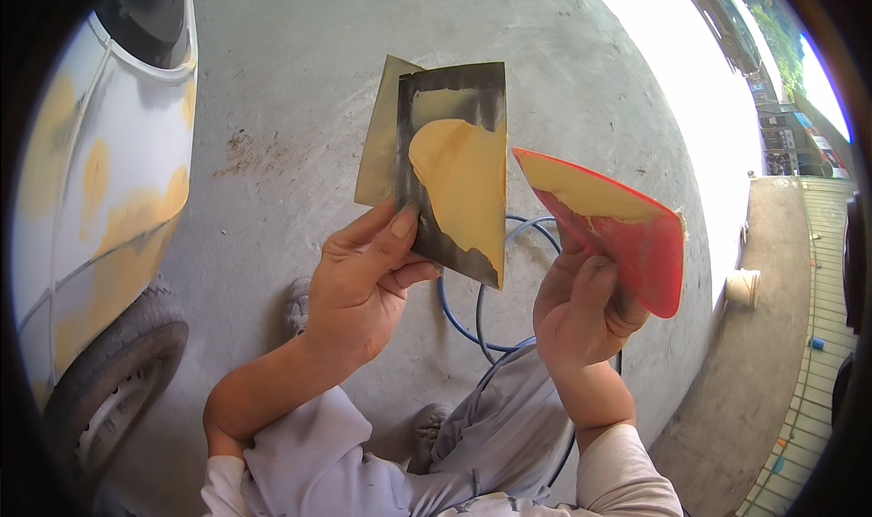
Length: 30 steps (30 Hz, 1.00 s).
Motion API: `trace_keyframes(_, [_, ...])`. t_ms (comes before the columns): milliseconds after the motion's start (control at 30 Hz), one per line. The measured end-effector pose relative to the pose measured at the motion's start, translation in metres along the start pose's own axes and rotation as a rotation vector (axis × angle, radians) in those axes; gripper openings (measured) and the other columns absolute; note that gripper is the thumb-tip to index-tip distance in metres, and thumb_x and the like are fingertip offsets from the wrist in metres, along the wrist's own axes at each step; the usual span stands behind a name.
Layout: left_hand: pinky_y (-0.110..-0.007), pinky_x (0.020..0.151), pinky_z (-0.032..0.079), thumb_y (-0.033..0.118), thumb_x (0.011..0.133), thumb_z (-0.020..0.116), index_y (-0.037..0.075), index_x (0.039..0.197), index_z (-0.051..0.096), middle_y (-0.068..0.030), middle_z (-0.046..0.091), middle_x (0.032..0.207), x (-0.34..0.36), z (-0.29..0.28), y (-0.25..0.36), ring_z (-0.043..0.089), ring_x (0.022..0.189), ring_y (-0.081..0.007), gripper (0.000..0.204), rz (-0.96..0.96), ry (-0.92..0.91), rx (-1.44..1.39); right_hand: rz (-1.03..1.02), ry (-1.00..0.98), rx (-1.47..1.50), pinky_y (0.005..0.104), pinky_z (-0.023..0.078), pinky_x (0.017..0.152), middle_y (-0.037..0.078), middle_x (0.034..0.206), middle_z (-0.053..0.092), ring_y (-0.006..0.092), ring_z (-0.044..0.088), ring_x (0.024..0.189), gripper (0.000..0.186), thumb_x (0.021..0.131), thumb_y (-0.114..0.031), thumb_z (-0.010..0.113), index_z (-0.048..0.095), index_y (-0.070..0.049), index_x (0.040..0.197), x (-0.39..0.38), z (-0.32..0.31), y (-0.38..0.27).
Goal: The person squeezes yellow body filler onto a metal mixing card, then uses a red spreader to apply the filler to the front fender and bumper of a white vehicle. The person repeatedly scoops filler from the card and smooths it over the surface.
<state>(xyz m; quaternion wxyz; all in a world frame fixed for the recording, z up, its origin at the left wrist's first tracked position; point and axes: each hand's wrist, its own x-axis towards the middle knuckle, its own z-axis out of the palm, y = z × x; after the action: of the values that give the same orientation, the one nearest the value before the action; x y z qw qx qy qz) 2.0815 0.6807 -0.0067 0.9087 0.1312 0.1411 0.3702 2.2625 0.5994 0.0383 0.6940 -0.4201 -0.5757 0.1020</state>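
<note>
My left hand pinches a dark rectangular plate at its lower left edge, thumb on the front. A thick patch of yellow body filler is smeared over that plate. Behind it shows part of a second thin sheet, olive-yellow in colour; where it is gripped is hidden. My right hand is closed around a red plastic spreader, which tilts down to the right. Filler coats the spreader's upper edge. A small gap separates the spreader from the plate.
At the left stands a car body with yellow filler patches, above a wheel. A blue hose lies coiled on the concrete floor between my legs. To the right is a pale bucket near a tiled strip.
</note>
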Motion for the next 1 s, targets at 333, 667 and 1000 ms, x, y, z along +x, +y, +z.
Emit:
trace_keyframes(333, [-0.028, 0.079, 0.065, 0.009, 0.105, 0.059, 0.003, 0.127, 0.069, -0.01, 0.075, 0.114, -0.004, 0.001, 0.005, 0.075, 0.092, -0.0163, 0.025, 0.017, 0.058, -0.028, 0.012, -0.134, -0.36, 0.051, 0.058, 0.099, 0.016, 0.118, 0.062, 0.0373, 0.067, 0.111, 0.024, 0.093, 0.002, 0.069, 0.069, 0.003, 0.117, -0.017, 0.004, 0.011])
trace_keyframes(667, [-0.033, 0.088, 0.062, 0.013, 0.107, 0.057, 0.01, 0.127, 0.07, -0.0064, 0.075, 0.118, -0.005, -0.01, 0.007, 0.074, 0.1, -0.0172, 0.024, 0.058, 0.172, 0.023, 0.495, 0.135, -0.089, 0.0312, 0.053, 0.092, 0.011, 0.115, 0.068, 0.0142, 0.065, 0.103, 0.028, 0.097, 0.006, 0.063, 0.068, 0.004, 0.125, -0.024, -0.021, 0.007])
trace_keyframes(1000, [-0.038, 0.089, 0.064, 0.007, 0.105, 0.059, 0.005, 0.128, 0.068, -0.0084, 0.074, 0.119, -0.005, -0.01, -0.001, 0.074, 0.102, -0.0219, 0.025, 0.049, 0.068, 0.03, 0.078, 0.087, -0.124, 0.0532, 0.058, 0.097, 0.02, 0.118, 0.06, 0.0347, 0.068, 0.108, 0.026, 0.087, 0.004, 0.074, 0.068, 0.009, 0.112, -0.02, 0.021, -0.007])
